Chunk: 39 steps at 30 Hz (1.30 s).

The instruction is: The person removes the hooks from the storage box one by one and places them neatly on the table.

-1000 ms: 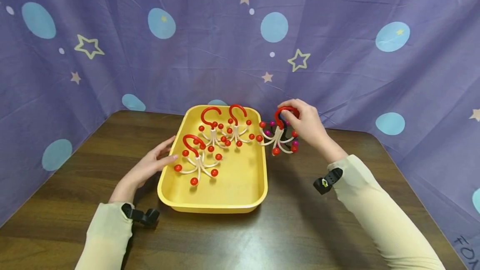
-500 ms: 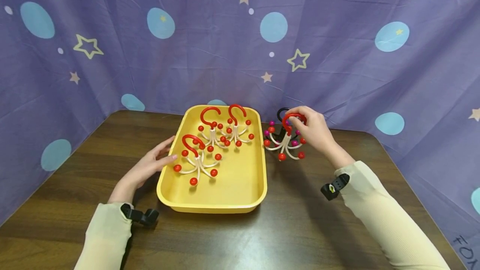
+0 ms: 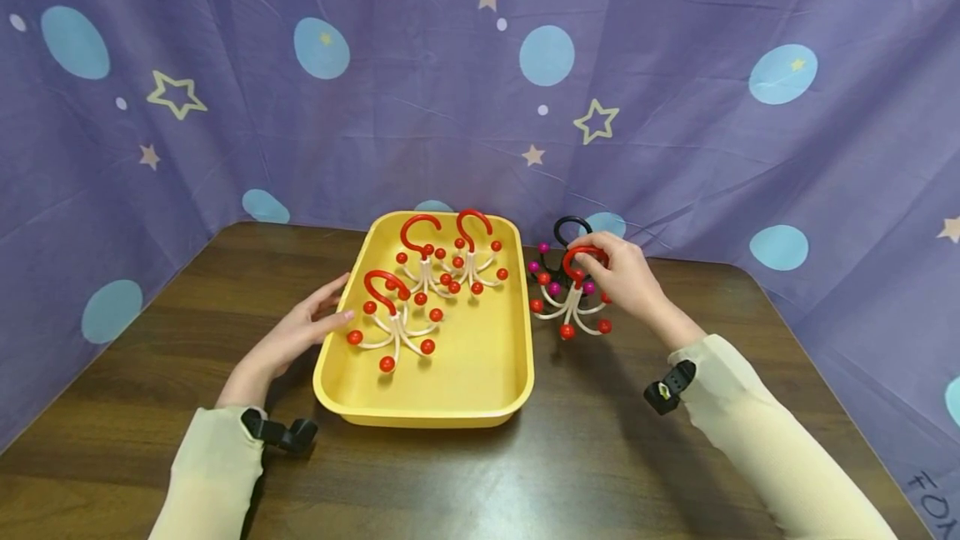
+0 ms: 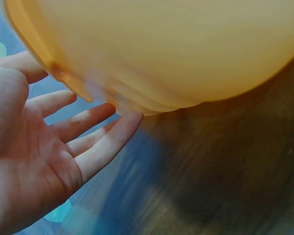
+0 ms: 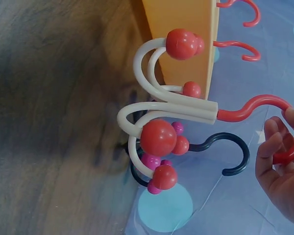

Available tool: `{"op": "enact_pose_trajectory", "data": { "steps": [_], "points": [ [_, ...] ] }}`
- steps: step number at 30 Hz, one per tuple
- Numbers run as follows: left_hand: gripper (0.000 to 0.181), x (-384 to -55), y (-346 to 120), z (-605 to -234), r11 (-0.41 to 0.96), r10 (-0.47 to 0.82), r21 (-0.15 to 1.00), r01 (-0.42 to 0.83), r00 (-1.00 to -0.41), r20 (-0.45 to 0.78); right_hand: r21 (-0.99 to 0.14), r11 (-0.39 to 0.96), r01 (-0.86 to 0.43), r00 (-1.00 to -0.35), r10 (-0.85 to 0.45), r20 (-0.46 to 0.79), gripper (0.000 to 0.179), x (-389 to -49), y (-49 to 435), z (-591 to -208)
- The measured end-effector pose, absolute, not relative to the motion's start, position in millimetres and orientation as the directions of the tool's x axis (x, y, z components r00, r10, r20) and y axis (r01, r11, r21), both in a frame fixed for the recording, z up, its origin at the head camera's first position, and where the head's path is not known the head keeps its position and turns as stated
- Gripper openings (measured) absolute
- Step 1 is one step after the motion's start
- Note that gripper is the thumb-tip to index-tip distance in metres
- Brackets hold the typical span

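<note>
My right hand (image 3: 621,275) pinches the red hook of a white multi-arm hanger (image 3: 573,302), whose curved arms end in red balls. The hanger stands upright just right of the yellow tray (image 3: 480,417); whether it touches the table I cannot tell. Behind it, partly hidden, is a black hanger (image 3: 572,227) with magenta balls. My left hand (image 3: 307,322) rests at the tray's left side, thumb over the rim; in the left wrist view its fairly straight fingers (image 4: 95,149) touch the outer wall. Three red-hooked hangers (image 3: 396,325) stand in the tray.
The brown wooden table (image 3: 420,482) carries everything. A purple curtain (image 3: 420,107) with stars and blue dots hangs close behind the tray and around both sides. Bare tabletop shows in front of the tray and to its right.
The right hand has moved the red-hooked hanger a little to the right, then down and toward the front, exposing more of the black hanger. The left hand and tray stay nearly still.
</note>
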State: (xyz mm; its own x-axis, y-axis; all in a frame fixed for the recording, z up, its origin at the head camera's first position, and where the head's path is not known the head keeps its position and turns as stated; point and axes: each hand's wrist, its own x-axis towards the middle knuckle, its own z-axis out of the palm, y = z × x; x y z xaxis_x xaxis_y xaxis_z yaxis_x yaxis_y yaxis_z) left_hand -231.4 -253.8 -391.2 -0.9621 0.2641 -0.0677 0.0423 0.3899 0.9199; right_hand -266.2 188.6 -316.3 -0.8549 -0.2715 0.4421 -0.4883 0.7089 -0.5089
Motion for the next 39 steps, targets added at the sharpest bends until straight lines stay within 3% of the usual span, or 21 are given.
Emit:
{"op": "enact_pose_trajectory", "data": {
  "steps": [19, 39],
  "points": [
    [0.071, -231, -253, -392, 0.394, 0.267, 0.918, 0.045, -0.961, -0.068, -0.496, 0.717, -0.489, -0.851, -0.267, 0.453, 0.017, -271, 193, -341],
    [0.071, -232, -254, -392, 0.401, 0.261, 0.915, 0.041, -0.963, -0.071, -0.497, 0.7, -0.513, -0.845, -0.31, 0.436, 0.021, -272, 185, -329]
  ]
}}
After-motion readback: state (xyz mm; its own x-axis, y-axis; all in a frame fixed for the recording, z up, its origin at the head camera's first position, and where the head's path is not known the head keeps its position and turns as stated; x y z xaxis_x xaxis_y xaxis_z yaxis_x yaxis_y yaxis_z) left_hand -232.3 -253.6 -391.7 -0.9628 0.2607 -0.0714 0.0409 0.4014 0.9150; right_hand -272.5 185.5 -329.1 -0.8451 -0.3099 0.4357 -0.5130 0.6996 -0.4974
